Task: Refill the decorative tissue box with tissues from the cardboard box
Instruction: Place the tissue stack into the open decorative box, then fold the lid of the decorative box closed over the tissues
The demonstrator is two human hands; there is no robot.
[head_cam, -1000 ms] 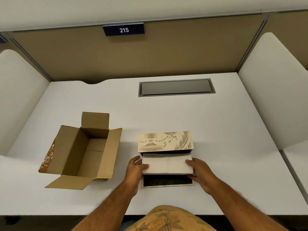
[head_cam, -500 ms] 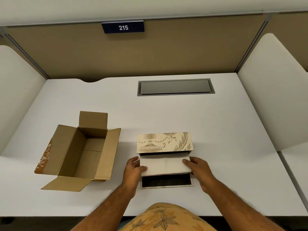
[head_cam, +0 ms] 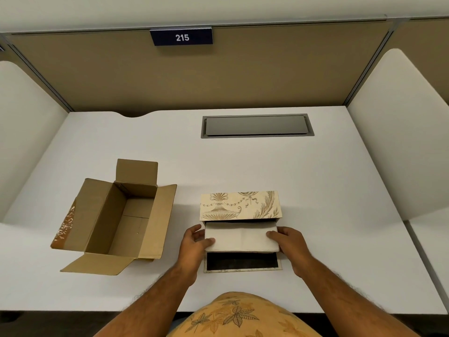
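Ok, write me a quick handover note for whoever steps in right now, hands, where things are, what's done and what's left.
Left hand and right hand: each has a grip on one end of the white tissue stack, held between them.
Stack sits over the open decorative tissue box, just above its dark opening; the patterned part stands behind it.
Cardboard box lies to the left on the desk, flaps open, no tissues visible inside.
Done: tissues taken out.
Left: seat the stack fully in the box and close it.
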